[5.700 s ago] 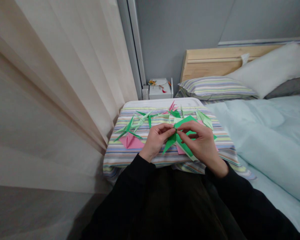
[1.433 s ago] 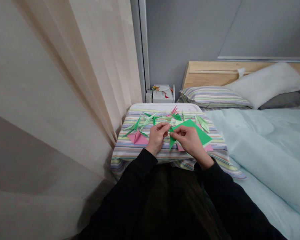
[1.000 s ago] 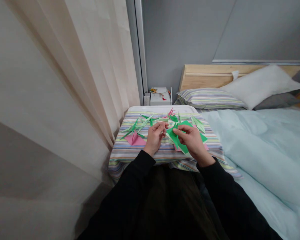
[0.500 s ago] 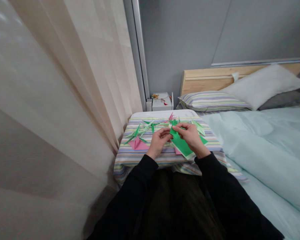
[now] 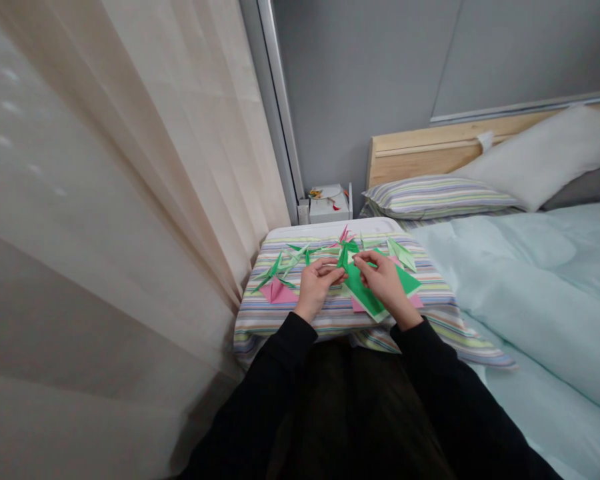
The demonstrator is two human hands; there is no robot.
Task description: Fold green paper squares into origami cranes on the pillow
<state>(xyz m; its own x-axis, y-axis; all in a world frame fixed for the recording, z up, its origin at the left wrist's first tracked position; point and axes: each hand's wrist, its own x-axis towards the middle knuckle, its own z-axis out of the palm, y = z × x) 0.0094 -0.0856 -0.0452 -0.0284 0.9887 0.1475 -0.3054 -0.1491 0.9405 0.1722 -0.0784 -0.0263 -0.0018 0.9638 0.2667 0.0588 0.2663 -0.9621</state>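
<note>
My left hand point(image 5: 320, 283) is closed, pinching a small green folded paper point(image 5: 345, 257) between thumb and fingers above the bed tray table. My right hand point(image 5: 383, 280) is just to its right, thumb and fingertips pressed together beside the fold; whether they grip its edge I cannot make out. Under my right hand lies a stack of square green paper point(image 5: 363, 292), with pink paper point(image 5: 357, 305) showing beneath it. Several green folded paper cranes point(image 5: 275, 268) and a pink folded paper point(image 5: 279, 291) lie left of my left hand.
A striped cloth point(image 5: 280, 320) covers the small white-edged table point(image 5: 330, 228). Behind are a pink folded crane point(image 5: 346, 235) and, right, a light green folded paper point(image 5: 401, 255). A curtain point(image 5: 220, 133) hangs at left; a bed with a pale blue quilt point(image 5: 530, 280) stands at right.
My right fingertips have shifted slightly right, away from the green folded paper, which shows more openly now. My left hand keeps its hold. The view has turned a little.
</note>
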